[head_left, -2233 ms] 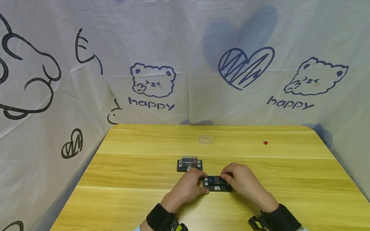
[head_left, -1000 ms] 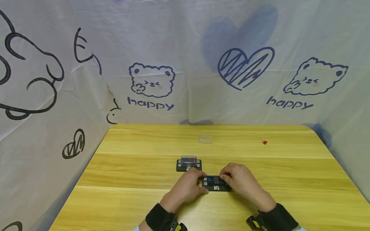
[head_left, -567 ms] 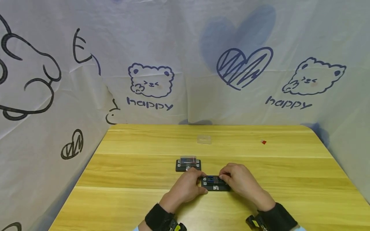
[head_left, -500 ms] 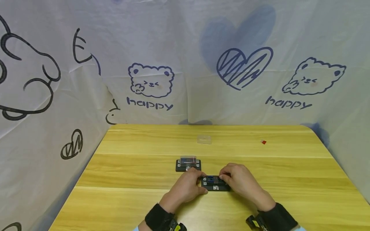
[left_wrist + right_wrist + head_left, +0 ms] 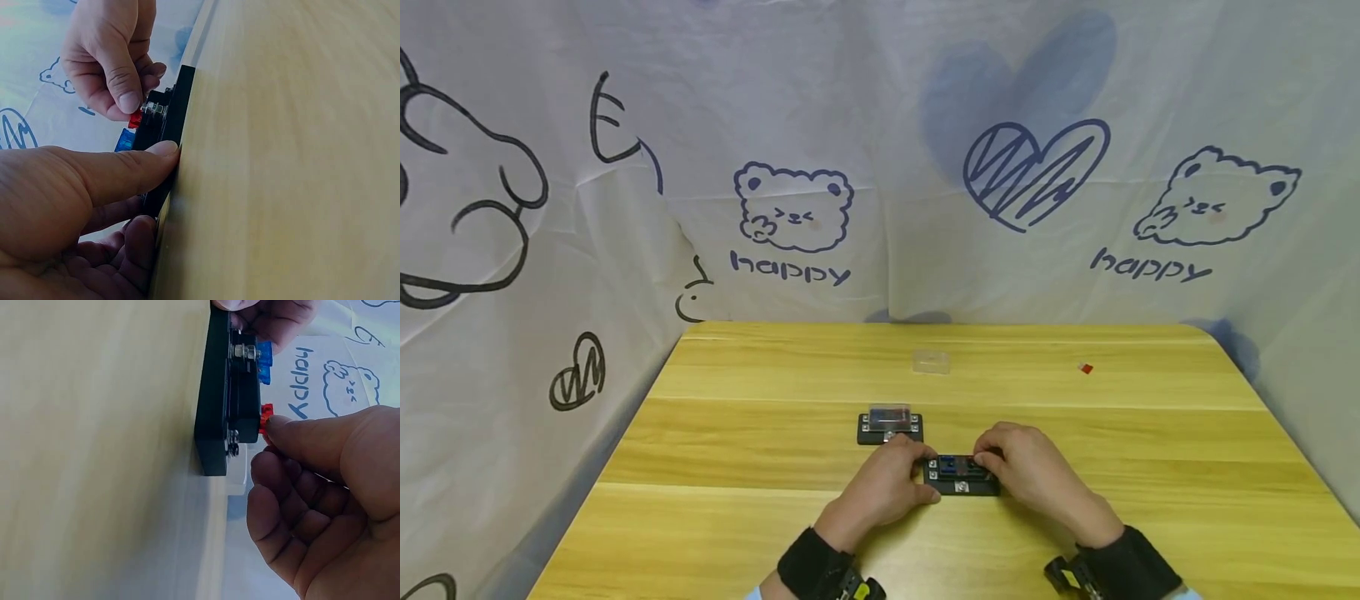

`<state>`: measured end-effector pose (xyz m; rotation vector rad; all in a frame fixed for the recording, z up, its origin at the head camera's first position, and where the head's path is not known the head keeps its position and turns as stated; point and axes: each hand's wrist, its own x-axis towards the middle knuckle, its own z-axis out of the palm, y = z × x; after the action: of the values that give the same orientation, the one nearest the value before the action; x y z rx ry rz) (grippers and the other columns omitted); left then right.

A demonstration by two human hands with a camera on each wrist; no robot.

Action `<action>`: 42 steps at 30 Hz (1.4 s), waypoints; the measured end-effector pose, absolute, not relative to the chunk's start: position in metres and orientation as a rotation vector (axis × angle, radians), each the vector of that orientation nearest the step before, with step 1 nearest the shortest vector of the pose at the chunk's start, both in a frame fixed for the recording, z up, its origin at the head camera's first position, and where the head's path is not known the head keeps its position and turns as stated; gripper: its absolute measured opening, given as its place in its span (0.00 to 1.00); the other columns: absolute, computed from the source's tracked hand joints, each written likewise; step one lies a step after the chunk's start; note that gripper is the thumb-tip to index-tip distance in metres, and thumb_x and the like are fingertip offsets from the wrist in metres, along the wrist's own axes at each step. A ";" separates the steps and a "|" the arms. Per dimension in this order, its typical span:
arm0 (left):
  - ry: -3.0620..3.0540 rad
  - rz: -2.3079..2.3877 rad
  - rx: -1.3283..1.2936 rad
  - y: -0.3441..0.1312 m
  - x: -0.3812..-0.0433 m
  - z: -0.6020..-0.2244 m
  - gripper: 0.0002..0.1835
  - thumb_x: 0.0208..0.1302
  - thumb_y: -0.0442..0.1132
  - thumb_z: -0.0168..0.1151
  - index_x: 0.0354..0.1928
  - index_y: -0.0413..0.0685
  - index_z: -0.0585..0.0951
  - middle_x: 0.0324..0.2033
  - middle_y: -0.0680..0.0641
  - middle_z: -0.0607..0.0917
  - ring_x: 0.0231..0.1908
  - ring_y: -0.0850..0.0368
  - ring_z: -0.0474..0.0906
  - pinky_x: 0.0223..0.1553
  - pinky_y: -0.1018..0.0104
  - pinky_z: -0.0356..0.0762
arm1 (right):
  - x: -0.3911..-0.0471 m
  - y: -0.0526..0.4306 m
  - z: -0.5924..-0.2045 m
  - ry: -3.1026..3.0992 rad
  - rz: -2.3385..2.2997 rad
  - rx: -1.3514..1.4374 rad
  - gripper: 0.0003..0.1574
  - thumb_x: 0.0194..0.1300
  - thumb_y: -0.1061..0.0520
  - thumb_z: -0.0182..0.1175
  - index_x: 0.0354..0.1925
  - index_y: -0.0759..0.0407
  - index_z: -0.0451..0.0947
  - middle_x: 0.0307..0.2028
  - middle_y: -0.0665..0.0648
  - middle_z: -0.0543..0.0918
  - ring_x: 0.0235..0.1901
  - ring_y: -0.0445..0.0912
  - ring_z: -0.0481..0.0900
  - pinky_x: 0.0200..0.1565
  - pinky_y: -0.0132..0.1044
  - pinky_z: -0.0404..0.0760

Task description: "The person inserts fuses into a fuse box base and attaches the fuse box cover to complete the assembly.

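Note:
In the head view my left hand (image 5: pixel 886 485) holds the left end of a black fuse block (image 5: pixel 981 489) on the table, thumb on the near edge and fingers on the far side. My right hand (image 5: pixel 1028 468) is at the block's right end. A red blade fuse (image 5: pixel 267 415) is pinched between its thumb and index finger, against the block's top; how deep the fuse sits is hidden by the fingertips. Blue blade fuses (image 5: pixel 265 362) stand in the block towards its left end. Metal screw terminals (image 5: pixel 242 351) show along the block's side.
A second fuse block (image 5: pixel 891 422) with a clear cover lies just behind my left hand. Farther back on the wooden table (image 5: pixel 760 450) are a clear plastic cover (image 5: pixel 931 362) and a small red piece (image 5: pixel 1086 368) at the right. White drawn-on cloth (image 5: pixel 917 250) hangs behind.
My right hand has moved slightly to the right, and a little more of the block's top shows beside its fingertips. My left hand keeps its hold on the block.

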<state>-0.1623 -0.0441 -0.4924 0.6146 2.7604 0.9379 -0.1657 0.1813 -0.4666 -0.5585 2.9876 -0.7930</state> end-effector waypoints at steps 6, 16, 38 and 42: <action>2.767 0.935 0.614 -0.045 -0.163 -0.491 0.27 0.47 0.47 0.76 0.51 0.50 0.82 0.32 0.53 0.73 0.31 0.60 0.68 0.32 0.68 0.69 | -0.168 0.188 -0.462 3.013 -0.787 -0.550 0.03 0.62 0.55 0.65 0.32 0.46 0.84 0.32 0.44 0.81 0.31 0.38 0.76 0.35 0.40 0.77; 2.770 0.924 0.602 -0.048 -0.163 -0.490 0.27 0.48 0.48 0.75 0.52 0.50 0.81 0.32 0.53 0.73 0.31 0.60 0.68 0.32 0.67 0.69 | -0.179 0.209 -0.451 3.058 -0.819 -0.522 0.03 0.64 0.55 0.63 0.36 0.51 0.84 0.32 0.48 0.81 0.28 0.39 0.74 0.31 0.38 0.74; 2.753 0.942 0.600 -0.047 -0.161 -0.492 0.28 0.48 0.48 0.76 0.53 0.49 0.81 0.32 0.54 0.72 0.30 0.61 0.68 0.32 0.68 0.68 | -0.237 0.291 -0.450 3.171 -0.720 -0.320 0.13 0.69 0.56 0.55 0.43 0.63 0.81 0.34 0.63 0.84 0.28 0.52 0.77 0.34 0.50 0.76; 2.759 0.940 0.612 -0.046 -0.161 -0.492 0.29 0.47 0.47 0.76 0.53 0.49 0.81 0.32 0.54 0.73 0.30 0.61 0.68 0.32 0.68 0.69 | -0.250 0.309 -0.454 3.164 -0.734 -0.208 0.16 0.69 0.56 0.54 0.45 0.68 0.80 0.39 0.69 0.84 0.35 0.60 0.79 0.37 0.55 0.76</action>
<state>-0.1613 -0.0465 -0.4923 0.6120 2.7594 0.9398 -0.2498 0.3087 -0.4542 -0.2080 3.1643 -0.7342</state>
